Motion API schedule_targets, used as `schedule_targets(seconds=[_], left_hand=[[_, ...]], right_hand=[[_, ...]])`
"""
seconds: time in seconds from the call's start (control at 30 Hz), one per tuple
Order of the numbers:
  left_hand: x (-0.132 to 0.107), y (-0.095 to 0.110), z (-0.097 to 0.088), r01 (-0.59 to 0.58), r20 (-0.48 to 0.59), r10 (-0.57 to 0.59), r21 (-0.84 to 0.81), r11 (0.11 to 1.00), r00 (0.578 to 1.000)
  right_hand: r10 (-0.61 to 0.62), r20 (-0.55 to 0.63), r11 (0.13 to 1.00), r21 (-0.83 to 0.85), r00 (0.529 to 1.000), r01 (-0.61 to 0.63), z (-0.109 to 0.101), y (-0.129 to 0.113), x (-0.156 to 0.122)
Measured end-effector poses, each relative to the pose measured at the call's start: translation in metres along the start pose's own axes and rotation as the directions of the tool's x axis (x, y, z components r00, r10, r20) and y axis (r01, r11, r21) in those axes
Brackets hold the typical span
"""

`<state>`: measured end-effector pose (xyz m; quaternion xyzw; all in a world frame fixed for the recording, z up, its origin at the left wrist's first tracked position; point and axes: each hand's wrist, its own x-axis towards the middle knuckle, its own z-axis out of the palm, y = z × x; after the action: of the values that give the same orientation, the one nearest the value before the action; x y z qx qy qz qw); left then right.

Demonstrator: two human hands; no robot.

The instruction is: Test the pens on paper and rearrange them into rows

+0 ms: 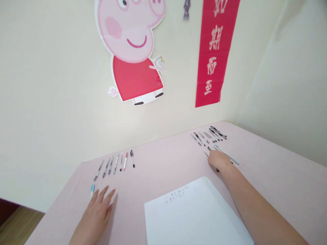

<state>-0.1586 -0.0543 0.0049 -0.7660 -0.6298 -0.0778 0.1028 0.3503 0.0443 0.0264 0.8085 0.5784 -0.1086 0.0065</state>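
Note:
My left hand (pixel 95 212) lies with fingers spread on the pink tabletop, holding nothing. By its fingertips is a blue-and-white pen (pixel 92 191), partly covered by the hand. My right hand (pixel 219 162) is reached out to the right side, its fingers curled down over a black-capped pen (pixel 217 169) whose ends show on either side of it. The fingertips themselves are mostly hidden. Beside that hand lie a thin clear pen (pixel 206 154) and a light blue-grey pen (pixel 233 160). Nearer me, between my arms, is white paper (pixel 189 217) with several handwritten marks near its top edge.
At the back left several pens (pixel 115 164) lie in a slanting row, with a black-capped pen (pixel 132 158) at its right end. Another row of mostly black pens (pixel 214 134) lies back right. The wall carries a pig cutout (pixel 138 78) and a red banner (pixel 213 61).

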Motion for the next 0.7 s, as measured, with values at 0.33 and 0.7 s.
schedule_targets(seconds=[0.33,0.7], left_hand=[[0.051,0.173,-0.04,-0.324,0.025,0.353,-0.338,0.884,0.935],[0.086,0.245,-0.011,-0.465,0.135,0.539,-0.36,0.808,0.832]], right_hand=[[-0.262,-0.05,0.963,0.05,0.964,0.264,0.02,-0.054,-0.029],[-0.464,-0.031,0.861,0.217,0.885,0.459,0.036,-0.09,-0.052]])
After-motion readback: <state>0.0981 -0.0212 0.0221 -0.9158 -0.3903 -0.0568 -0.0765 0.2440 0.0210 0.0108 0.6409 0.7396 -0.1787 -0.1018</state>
